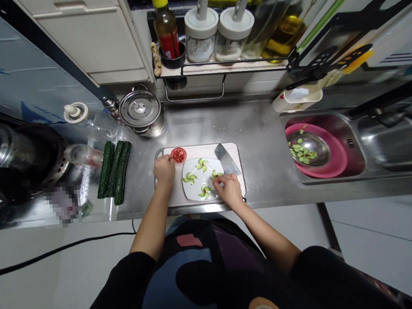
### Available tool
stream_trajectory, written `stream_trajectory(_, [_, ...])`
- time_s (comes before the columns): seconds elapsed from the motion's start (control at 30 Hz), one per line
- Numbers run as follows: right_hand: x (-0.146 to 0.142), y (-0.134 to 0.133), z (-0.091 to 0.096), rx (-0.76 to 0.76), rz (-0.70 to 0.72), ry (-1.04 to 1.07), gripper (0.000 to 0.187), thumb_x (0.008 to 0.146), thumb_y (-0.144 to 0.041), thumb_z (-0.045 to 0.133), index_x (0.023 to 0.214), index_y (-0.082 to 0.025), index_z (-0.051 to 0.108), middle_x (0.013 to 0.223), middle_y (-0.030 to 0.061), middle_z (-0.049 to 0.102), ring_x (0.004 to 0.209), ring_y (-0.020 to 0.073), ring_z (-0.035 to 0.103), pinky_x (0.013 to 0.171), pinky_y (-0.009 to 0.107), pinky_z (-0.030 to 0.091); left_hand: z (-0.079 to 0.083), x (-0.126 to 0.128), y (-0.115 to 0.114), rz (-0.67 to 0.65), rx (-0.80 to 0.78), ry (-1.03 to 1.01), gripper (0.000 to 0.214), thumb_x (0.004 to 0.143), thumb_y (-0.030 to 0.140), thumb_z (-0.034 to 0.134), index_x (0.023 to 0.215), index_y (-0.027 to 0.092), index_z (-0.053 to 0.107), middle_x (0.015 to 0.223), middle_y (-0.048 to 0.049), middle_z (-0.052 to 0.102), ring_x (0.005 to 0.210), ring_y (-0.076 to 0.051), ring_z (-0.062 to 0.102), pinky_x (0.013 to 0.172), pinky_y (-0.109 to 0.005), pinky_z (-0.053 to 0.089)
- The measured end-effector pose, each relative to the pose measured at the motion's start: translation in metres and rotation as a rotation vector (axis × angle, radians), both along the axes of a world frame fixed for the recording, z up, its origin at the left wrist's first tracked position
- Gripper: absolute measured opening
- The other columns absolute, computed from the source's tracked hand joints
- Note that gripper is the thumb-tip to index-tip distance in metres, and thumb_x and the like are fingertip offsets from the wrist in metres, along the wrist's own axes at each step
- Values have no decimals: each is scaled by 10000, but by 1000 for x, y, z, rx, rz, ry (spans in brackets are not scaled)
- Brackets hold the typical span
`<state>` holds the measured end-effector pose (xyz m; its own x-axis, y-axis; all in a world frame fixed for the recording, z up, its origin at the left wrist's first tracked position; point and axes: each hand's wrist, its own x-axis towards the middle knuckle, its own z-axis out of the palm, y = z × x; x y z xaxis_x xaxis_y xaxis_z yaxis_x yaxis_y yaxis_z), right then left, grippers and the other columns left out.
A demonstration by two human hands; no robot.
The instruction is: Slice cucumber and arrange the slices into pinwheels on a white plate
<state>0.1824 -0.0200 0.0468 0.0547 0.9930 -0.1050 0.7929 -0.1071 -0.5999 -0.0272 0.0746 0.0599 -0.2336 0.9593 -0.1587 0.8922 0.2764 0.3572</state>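
A white square plate (pixel 195 187) lies on a pale cutting board (pixel 176 198), with several pinwheels of green cucumber slices (pixel 204 191) arranged on it. My right hand (pixel 229 189) is over the plate's right side, fingers pinched at one pinwheel; whatever is between the fingertips is too small to make out. At the board's left, my left hand (pixel 164 170) has its fingers curled in beside a small dish of chopped red pieces (pixel 179 155). Whether it grips the dish's rim or something small is hidden. A cleaver (pixel 228 159) lies flat on the board behind my right hand.
Whole cucumbers (pixel 114 173) lie left of the board, near a lidded steel pot (pixel 141 111). In the sink at right, a pink basin (pixel 337 156) holds a metal bowl (pixel 321 147) with green slices. A seasoning rack (pixel 231 67) overhangs the counter's back.
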Motion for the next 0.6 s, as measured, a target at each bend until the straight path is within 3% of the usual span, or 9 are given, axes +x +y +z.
stream_trajectory(0.17, [1,0,2,-1,6,-18,163,794,-222,550,687,-231,672,792,25,684,798,198,486,735,302,338,-1,1,23,-111,-144,118,293,827,168,452,952,146,715,964,-130,671,969,-243,580,882,-324,420])
stream_trajectory(0.3, [4,0,4,-7,0,-16,153,794,-220,557,702,-232,679,818,23,694,802,202,484,740,304,337,-3,7,32,-208,-223,173,277,815,203,493,966,144,717,1017,-147,654,1005,-276,561,837,-330,433])
stream_trajectory(0.6, [11,0,4,-32,-8,-12,174,803,-257,533,718,-231,682,819,38,689,819,214,496,761,320,354,-15,6,38,-251,-189,208,256,801,195,505,908,98,717,957,-200,637,965,-315,572,778,-356,445])
